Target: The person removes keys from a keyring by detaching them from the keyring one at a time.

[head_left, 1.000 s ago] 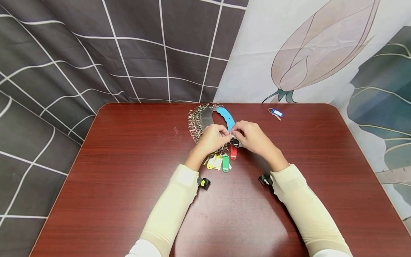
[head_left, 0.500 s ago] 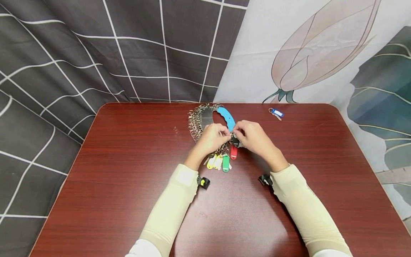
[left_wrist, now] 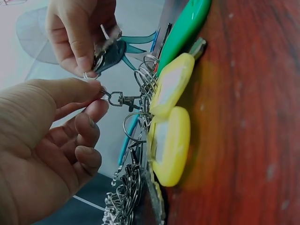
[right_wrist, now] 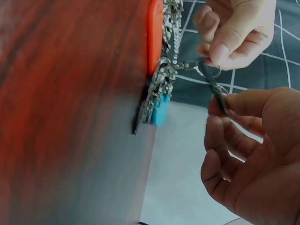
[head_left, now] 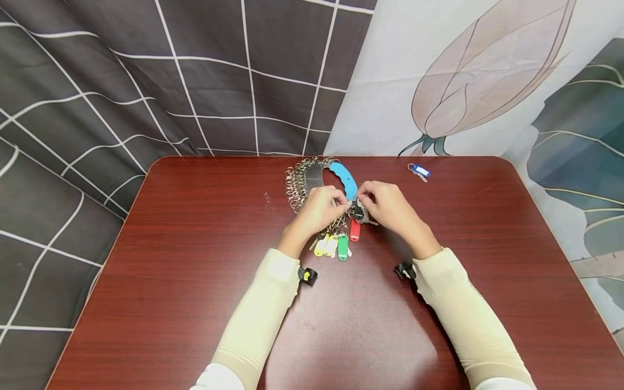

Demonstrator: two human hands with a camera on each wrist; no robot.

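Four yellow, green, red plastic tags (head_left: 343, 249) look attached; your left hand (head_left: 319, 206) pinches a silver metal clasp (left_wrist: 125, 100), your right hand (head_left: 387, 205) a black plastic tag (head_left: 358, 213); a blue plastic tag (head_left: 422, 171) remains.

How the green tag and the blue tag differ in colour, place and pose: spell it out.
One is green, the other blue. The green tag sits beside the yellow tags; the blue tag lies apart, closer to the far edge of the table. In the head view, the green tag points toward the person, the blue tag slants sideways. Both are elongated.
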